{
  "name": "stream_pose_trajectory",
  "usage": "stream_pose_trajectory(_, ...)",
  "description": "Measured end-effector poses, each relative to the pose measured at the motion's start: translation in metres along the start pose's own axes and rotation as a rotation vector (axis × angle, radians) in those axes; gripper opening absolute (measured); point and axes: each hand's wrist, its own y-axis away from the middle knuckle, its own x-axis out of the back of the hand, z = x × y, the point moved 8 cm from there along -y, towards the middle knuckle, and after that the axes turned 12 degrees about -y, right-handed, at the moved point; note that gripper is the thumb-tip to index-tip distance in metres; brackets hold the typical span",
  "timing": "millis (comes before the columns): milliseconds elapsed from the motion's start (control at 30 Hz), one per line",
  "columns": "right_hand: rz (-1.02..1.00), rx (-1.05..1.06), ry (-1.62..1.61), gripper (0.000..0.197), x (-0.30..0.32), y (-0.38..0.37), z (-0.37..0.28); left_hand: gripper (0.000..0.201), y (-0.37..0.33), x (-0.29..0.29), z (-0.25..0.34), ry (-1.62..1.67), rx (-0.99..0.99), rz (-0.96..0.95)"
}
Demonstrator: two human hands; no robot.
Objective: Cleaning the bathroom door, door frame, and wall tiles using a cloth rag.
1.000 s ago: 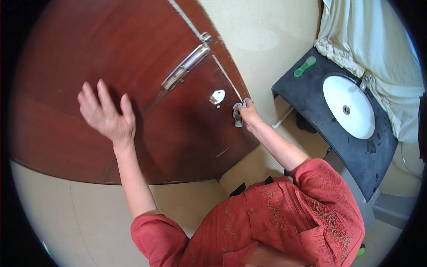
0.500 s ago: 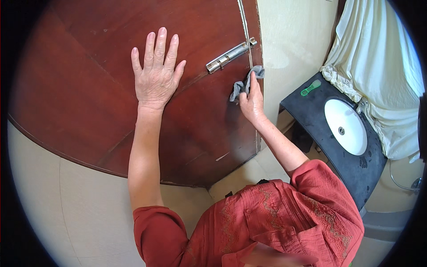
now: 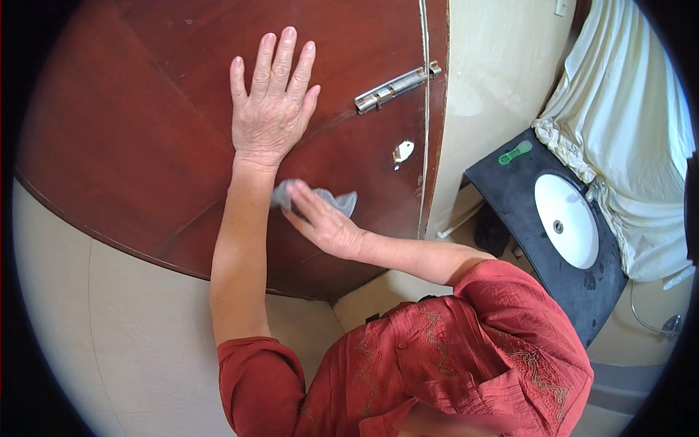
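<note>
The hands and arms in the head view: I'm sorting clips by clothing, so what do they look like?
The left hand and right hand are bare: no gloves, rings or watch show. The left sleeve and right sleeve are red and loose, ending near the elbows. The matching red top carries tan, curling stitching.

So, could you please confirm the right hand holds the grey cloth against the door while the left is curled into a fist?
Not quite: the head view shows the left hand spread open, not clenched. The right hand does hold the grey cloth against the door.
</note>
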Motion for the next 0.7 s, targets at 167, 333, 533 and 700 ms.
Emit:
stream_pose_trajectory(167, -0.372, 0.287, 0.203, 0.051, 0.023, 0.029, 0.043, 0.063, 0.002, -0.002, 0.007, 0.043, 0.007, -0.001)
stream_pose_trajectory(333, -0.426, 0.334, 0.315, 0.039, 0.091, 0.033, 0.090, 0.065, 0.006, 0.003, -0.002, 0.004, 0.012, 0.000)
stream_pose_trajectory(533, -0.145, 0.227, 0.400, 0.031, 0.124, 0.006, 0.086, 0.061, -0.002, 0.002, 0.004, 0.000, 0.005, -0.014)
stream_pose_trajectory(700, -0.129, 0.353, 0.316, 0.030, 0.074, -0.027, 0.050, 0.051, 0.003, 0.006, -0.005, 0.123, 0.025, 0.036)
